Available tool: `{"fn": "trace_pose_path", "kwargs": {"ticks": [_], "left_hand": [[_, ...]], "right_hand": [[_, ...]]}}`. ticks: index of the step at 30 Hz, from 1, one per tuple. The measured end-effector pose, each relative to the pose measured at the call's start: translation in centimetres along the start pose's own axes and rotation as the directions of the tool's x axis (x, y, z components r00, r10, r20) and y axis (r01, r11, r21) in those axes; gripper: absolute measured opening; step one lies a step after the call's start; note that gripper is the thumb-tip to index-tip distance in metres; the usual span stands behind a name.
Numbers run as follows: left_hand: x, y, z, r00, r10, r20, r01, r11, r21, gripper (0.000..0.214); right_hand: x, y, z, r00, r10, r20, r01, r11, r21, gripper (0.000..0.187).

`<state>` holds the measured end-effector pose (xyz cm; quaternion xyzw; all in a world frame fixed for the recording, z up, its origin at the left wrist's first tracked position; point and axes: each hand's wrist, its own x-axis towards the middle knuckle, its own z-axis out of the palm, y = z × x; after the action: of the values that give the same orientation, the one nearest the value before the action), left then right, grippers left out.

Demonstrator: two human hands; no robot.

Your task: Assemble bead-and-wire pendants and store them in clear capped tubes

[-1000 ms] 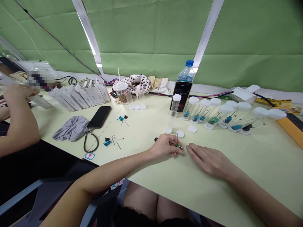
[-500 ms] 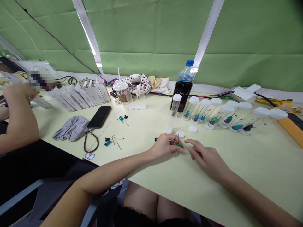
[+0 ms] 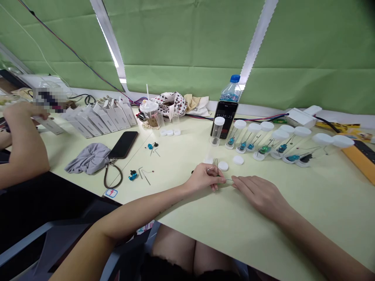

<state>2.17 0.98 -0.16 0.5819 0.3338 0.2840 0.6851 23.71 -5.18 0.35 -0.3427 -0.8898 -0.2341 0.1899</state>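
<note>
Near the middle of the table, my left hand [image 3: 204,178] is closed on a small green metal part, mostly covered by the fingers. A thin dark stem [image 3: 216,163] rises from that grip. My right hand [image 3: 260,192] pinches the outer end of a thin metal rod [image 3: 229,179], which runs to the green part; it looks like a hex key. Just beyond the hands lie white caps [image 3: 223,166]. Behind them stands a clear tube [image 3: 216,134] with a white cap.
Capped tubes [image 3: 265,146] holding blue, green and black parts line the right side. A phone timer [image 3: 225,117] leans on a water bottle [image 3: 231,91]. Leftward are loose blue parts [image 3: 133,176], hex keys [image 3: 145,176], another phone [image 3: 124,144], a scrunchie [image 3: 88,159], white boxes [image 3: 101,119] and another person's arm [image 3: 25,144].
My right hand's fingers have closed together on the rod's end, and the hand has turned palm down. My left hand has tilted, hiding more of the green part.
</note>
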Motion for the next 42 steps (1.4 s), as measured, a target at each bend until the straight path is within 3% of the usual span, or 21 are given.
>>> {"fn": "trace_pose_path", "kwargs": {"ticks": [2, 4, 7, 9, 12, 14, 16, 20, 23, 29, 34, 42], "left_hand": [[-0.1, -0.1, 0.1, 1.000, -0.011, -0.005, 0.011, 0.999, 0.035, 0.043], [-0.2, -0.1, 0.3, 1.000, 0.000, -0.010, 0.000, 0.997, 0.079, 0.043], [-0.4, 0.2, 0.4, 1.000, 0.029, 0.002, -0.029, 0.992, 0.123, 0.042], [-0.5, 0.4, 0.5, 0.999, 0.036, 0.002, -0.036, 0.990, 0.137, 0.041], [-0.6, 0.6, 0.6, 0.999, 0.037, -0.014, -0.034, 0.986, 0.166, 0.040], [-0.7, 0.7, 0.6, 0.999, 0.040, -0.015, -0.037, 0.982, 0.188, 0.040], [-0.8, 0.7, 0.6, 0.999, 0.048, -0.016, -0.043, 0.976, 0.213, 0.039], [-0.7, 0.4, 0.3, 0.998, 0.058, -0.014, -0.052, 0.962, 0.268, 0.034], [-0.5, 0.1, 0.2, 0.999, 0.049, -0.011, -0.045, 0.975, 0.219, 0.034], [-0.3, 0.0, 0.3, 1.000, 0.020, 0.000, -0.020, 0.989, 0.144, 0.032], [-0.3, 0.1, 0.7, 1.000, 0.008, -0.002, -0.008, 0.991, 0.137, 0.020], [-0.1, -0.1, 0.5, 1.000, 0.011, 0.016, -0.012, 0.998, 0.062, 0.031]], "right_hand": [[0.2, -0.2, -0.1, 1.000, 0.024, -0.008, -0.024, 1.000, -0.002, 0.013], [0.3, -0.5, 0.0, 0.991, 0.129, 0.020, -0.130, 0.990, 0.060, 0.021], [0.4, -1.0, 0.1, 0.922, 0.331, 0.201, -0.373, 0.897, 0.235, 0.032], [0.6, -1.1, -0.1, 0.828, 0.419, 0.373, -0.547, 0.752, 0.368, 0.037], [0.9, -1.2, -0.5, 0.687, 0.442, 0.577, -0.727, 0.423, 0.541, 0.043], [1.0, -1.3, -0.6, 0.631, 0.419, 0.653, -0.769, 0.224, 0.599, 0.045], [1.0, -1.3, -0.6, 0.607, 0.408, 0.682, -0.778, 0.129, 0.615, 0.045], [1.0, -1.2, -0.4, 0.642, 0.436, 0.631, -0.750, 0.189, 0.634, 0.043], [0.9, -1.2, -0.3, 0.669, 0.489, 0.559, -0.720, 0.241, 0.651, 0.038], [0.8, -1.3, -0.4, 0.621, 0.603, 0.501, -0.752, 0.276, 0.599, 0.038], [0.7, -1.2, -0.3, 0.621, 0.594, 0.512, -0.759, 0.292, 0.582, 0.040], [0.9, -1.2, -0.4, 0.618, 0.667, 0.416, -0.724, 0.277, 0.632, 0.032]]}}
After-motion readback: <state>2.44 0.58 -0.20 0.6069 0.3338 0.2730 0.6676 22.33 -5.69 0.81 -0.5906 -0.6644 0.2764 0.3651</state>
